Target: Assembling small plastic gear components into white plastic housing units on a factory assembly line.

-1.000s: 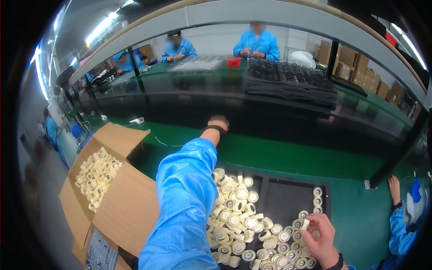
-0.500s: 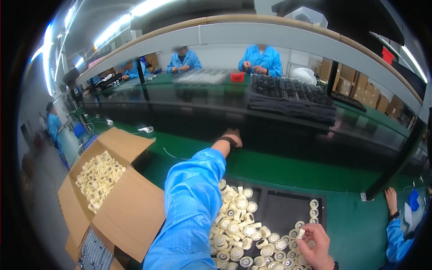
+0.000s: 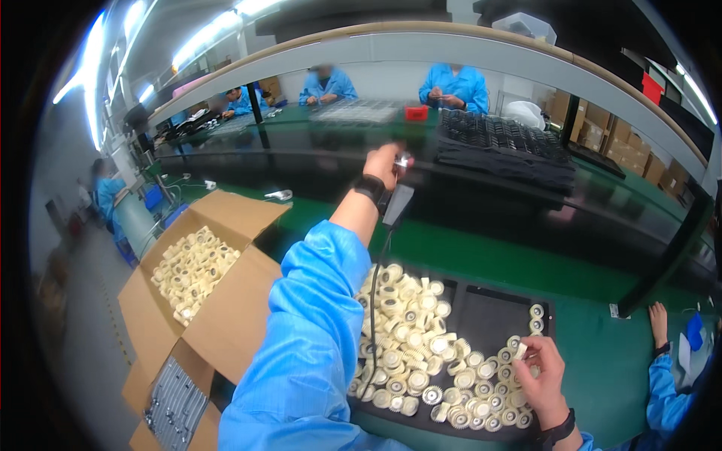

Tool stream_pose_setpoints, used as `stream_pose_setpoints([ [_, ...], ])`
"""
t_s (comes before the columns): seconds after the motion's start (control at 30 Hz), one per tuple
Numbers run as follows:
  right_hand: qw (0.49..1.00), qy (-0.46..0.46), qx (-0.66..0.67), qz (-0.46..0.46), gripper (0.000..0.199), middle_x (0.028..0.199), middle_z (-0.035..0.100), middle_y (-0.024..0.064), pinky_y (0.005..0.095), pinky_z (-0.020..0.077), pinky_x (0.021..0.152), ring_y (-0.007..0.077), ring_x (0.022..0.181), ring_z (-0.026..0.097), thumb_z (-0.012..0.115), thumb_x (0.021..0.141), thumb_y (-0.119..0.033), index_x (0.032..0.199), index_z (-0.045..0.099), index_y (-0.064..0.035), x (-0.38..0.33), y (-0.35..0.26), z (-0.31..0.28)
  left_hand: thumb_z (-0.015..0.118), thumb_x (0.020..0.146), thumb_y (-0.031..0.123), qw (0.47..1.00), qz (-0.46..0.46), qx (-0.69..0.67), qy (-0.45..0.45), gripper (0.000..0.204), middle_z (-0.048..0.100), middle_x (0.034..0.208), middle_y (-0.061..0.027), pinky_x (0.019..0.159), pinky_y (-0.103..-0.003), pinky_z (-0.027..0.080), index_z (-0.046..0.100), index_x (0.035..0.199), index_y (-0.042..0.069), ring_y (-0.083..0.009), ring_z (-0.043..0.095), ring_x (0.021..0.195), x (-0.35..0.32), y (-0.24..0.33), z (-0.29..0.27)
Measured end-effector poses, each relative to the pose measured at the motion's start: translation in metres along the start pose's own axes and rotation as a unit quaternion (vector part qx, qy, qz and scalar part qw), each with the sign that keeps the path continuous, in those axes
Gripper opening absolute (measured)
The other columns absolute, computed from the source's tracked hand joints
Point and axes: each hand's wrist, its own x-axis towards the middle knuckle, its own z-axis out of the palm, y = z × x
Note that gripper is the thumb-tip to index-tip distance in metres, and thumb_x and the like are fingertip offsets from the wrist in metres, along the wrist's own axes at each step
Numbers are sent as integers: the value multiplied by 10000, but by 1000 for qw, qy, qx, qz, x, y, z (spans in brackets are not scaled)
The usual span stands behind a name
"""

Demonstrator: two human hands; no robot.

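My left hand (image 3: 382, 165) reaches far out over the bench, its fingers closed round a corded hand tool (image 3: 399, 204) with a grey tapered end. A blurred shiny, reddish part shows by the fingertips; I cannot tell the tool's exact kind. From it a black cord (image 3: 378, 278) runs down across a heap of cream plastic gears (image 3: 410, 319). Between thumb and fingers, my right hand (image 3: 543, 372) pinches one cream gear (image 3: 520, 350) above the right side of a black tray (image 3: 489, 308). More gears lie flat around and below that hand, several in a column along the tray's right edge.
An open cardboard box (image 3: 226, 331) of cream gears stands at left, above another box of grey metal rods (image 3: 177, 398). Ahead, a dark shelf holds stacked black trays (image 3: 504, 146). Co-workers in blue sit beyond; another person's hand (image 3: 659, 325) rests at right.
My left hand has risen from the dark area under the shelf, and the corded tool now shows in it. The right hand still pinches a gear. The whole view has shifted slightly.
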Motion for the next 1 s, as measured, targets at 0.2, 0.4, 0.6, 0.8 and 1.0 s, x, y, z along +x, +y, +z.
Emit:
stream_pose_setpoints([
  [0.2,974,-19,213,79,308,983,553,57,214,481,727,107,884,560,613,790,69,1087,539,40,2,-37,-16,374,986,333,983,-25,-125,-130,368,629,1082,-230,498,-291,507,462,1095,-7,-235,616,650,-122,43,-2],
  [0.4,956,-60,283,39,359,1101,555,97,266,459,886,141,1007,559,612,826,28,1169,511,61,26,-90,-23,379,1023,296,957,9,-104,-269,392,617,1103,-173,844,-325,485,462,1283,14,-214,594,925,-244,3,21],
  [0.6,935,-56,349,9,381,1168,533,86,290,465,925,164,1074,555,600,851,59,1222,515,59,38,-61,19,336,1038,269,942,-178,-143,-247,401,572,1170,-105,947,-335,446,441,1332,18,-208,560,1089,-292,-70,21],
  [0.8,963,-78,256,31,365,1148,555,76,239,505,751,132,1013,571,646,834,23,1188,557,34,37,-40,32,365,1024,235,920,-249,-160,-259,402,529,1256,-125,1006,-354,409,424,1347,3,-219,502,1204,-298,-93,15],
  [1.0,948,-102,296,54,333,1095,604,75,240,511,730,119,985,570,666,838,-3,1158,575,23,41,-29,33,479,981,185,905,-247,-147,-312,384,547,1241,-136,1005,-335,398,469,1298,-31,-206,510,1195,-294,-90,13],
])
